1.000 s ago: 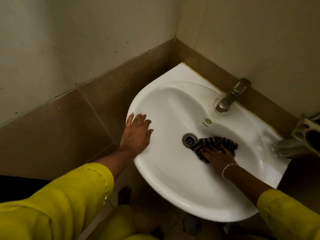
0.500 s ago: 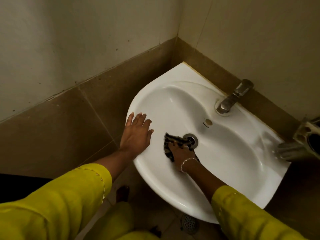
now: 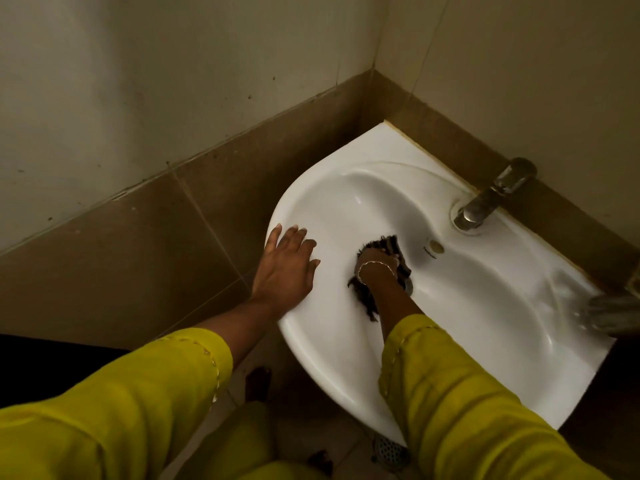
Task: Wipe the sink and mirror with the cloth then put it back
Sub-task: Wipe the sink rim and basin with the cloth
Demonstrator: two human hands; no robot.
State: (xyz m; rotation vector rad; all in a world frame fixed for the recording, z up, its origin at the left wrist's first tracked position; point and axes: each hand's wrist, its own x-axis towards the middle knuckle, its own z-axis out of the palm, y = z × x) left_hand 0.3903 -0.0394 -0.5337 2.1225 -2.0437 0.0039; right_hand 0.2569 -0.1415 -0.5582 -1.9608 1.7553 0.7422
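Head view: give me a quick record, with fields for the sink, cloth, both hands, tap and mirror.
sink: white basin set in a tiled corner
cloth: dark, striped, inside the basin over the drain, under the right hand
right hand: on the cloth, fingers hidden from this view
left hand: flat on the sink's left rim, fingers straight
tap: metal, at the back rim, no stream visible
drain: mostly covered by cloth and wrist
mirror: not in view

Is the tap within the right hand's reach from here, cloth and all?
Likely yes: the right hand is on the cloth beside the drain, and only bare sink lies between it and the tap.
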